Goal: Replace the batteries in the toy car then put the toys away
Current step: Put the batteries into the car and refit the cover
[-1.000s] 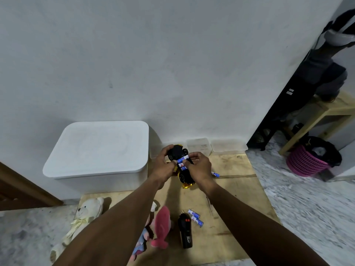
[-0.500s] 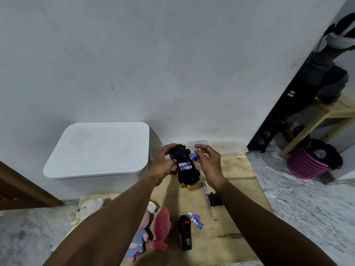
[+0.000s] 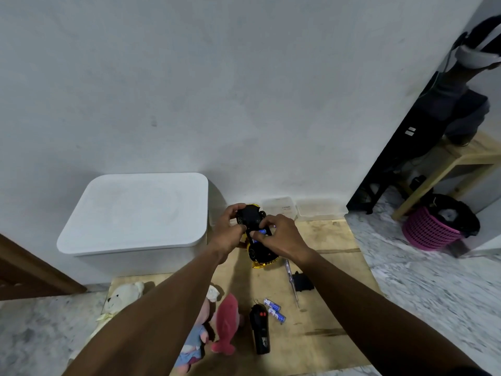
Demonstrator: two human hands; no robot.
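left hand point(image 3: 230, 229) grips the upturned toy car point(image 3: 253, 234); right hand point(image 3: 280, 236) pinches what looks like a blue battery point(image 3: 263, 231) at its underside.

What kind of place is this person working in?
Most likely the floor of a room in a home: a white lidded storage bin stands against the wall, a teddy bear and a pink fish plush lie in front of it, and a pink basket sits nearby.
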